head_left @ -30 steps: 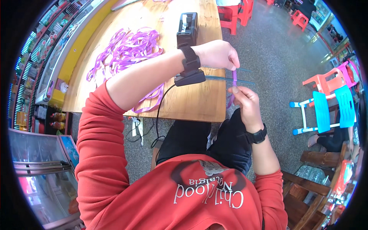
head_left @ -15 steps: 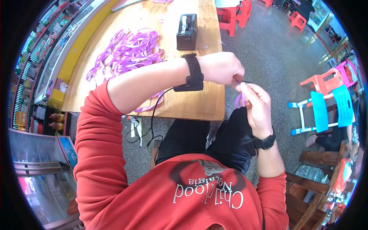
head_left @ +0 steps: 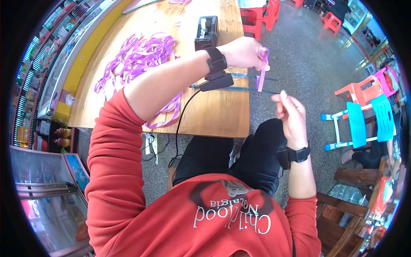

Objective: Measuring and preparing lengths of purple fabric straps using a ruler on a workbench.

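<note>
My left hand reaches past the table's right edge, its fingers closed on a looped purple ribbon that hangs down. Two thin dark strands run sideways below that hand, partly behind my wrist; I cannot make out their kind. Lower right, my right hand has its fingers bent, and its fingertips meet the right end of the lower strand. A tangled heap of purple ribbons covers the table left of my left forearm.
A black tape dispenser stands on the wooden table. A dark cable hangs from my left wrist strap. Red stools stand beyond the table, a blue chair to the right. Shelves and a glass-fronted cabinet line the left.
My hands have come apart. The left hand has moved up and slightly left with the purple ribbon, now out of the right hand; the dark strands have come into fuller view.
</note>
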Available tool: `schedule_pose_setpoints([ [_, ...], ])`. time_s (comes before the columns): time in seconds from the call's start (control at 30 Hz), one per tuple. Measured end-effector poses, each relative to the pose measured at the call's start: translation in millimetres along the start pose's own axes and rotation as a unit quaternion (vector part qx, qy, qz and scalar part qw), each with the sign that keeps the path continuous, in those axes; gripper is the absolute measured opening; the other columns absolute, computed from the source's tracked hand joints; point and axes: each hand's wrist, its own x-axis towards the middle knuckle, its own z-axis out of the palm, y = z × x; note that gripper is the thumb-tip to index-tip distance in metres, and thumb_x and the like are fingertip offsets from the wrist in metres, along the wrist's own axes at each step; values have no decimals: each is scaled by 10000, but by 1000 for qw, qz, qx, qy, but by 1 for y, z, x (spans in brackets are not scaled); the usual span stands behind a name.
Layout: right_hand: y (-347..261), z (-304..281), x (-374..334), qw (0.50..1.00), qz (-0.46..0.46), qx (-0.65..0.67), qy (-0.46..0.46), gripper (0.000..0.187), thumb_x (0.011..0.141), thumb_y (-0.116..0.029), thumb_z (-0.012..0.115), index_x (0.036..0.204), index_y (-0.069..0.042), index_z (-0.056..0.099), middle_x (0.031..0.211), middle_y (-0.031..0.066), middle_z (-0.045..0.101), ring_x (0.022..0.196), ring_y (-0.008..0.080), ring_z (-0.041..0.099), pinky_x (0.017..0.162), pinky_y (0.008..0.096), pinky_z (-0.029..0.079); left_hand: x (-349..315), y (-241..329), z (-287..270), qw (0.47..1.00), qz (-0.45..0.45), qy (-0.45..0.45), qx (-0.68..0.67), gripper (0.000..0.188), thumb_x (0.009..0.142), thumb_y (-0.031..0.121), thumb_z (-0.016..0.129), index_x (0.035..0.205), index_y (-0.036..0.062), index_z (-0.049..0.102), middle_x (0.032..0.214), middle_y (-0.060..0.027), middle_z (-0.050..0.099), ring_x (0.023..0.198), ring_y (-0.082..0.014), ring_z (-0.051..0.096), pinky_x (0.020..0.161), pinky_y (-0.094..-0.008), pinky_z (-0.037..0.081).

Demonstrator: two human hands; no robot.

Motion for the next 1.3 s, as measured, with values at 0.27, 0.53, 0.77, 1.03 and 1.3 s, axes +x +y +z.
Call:
schedule_pose_setpoints([
  [0.27, 43, -1, 0, 993, 104, -31, -45, 337, 974, -335, 642, 919, -19, 745, 653, -52, 532, 582, 47, 446, 554, 211, 343, 2, -7, 2, 997, -62, -36, -21, 242, 867, 294, 742, 895, 54, 748, 808, -82, 709, 778, -212, 658, 774, -337, 510],
  [0.53, 59, -2, 15, 994, 90, -28, -57, 282, 977, -291, 641, 954, -26, 735, 665, -44, 536, 587, 49, 453, 556, 214, 351, 6, -20, 9, 996, -75, -50, 10, 254, 852, 311, 748, 928, 68, 761, 817, -98, 717, 801, -251, 674, 785, -349, 513],
  [0.77, 72, 17, 52, 988, -12, 142, -59, 351, 926, -45, 636, 1274, -64, 596, 811, -19, 578, 645, 75, 475, 581, 226, 366, 13, -32, 16, 995, -63, -61, 57, 328, 837, 367, 753, 935, 54, 754, 884, -119, 718, 855, -279, 679, 819, -362, 517],
  [1.03, 72, 32, 76, 983, -109, 113, -91, 436, 913, 36, 599, 1336, -68, 577, 932, -10, 634, 719, 65, 499, 618, 222, 393, 16, -38, 18, 974, -45, -9, 220, 374, 811, 432, 747, 974, 95, 753, 1098, -82, 678, 1018, -317, 641, 910, -401, 504],
  [1.3, 79, 31, 89, 993, -107, 44, -34, 251, 955, -6, 622, 1183, -62, 710, 1022, -12, 693, 831, 55, 583, 699, 216, 472, 21, -36, 14, 977, -104, -57, 176, 385, 831, 471, 701, 1059, 165, 750, 1207, -40, 657, 1230, -313, 532, 992, -491, 446],
])
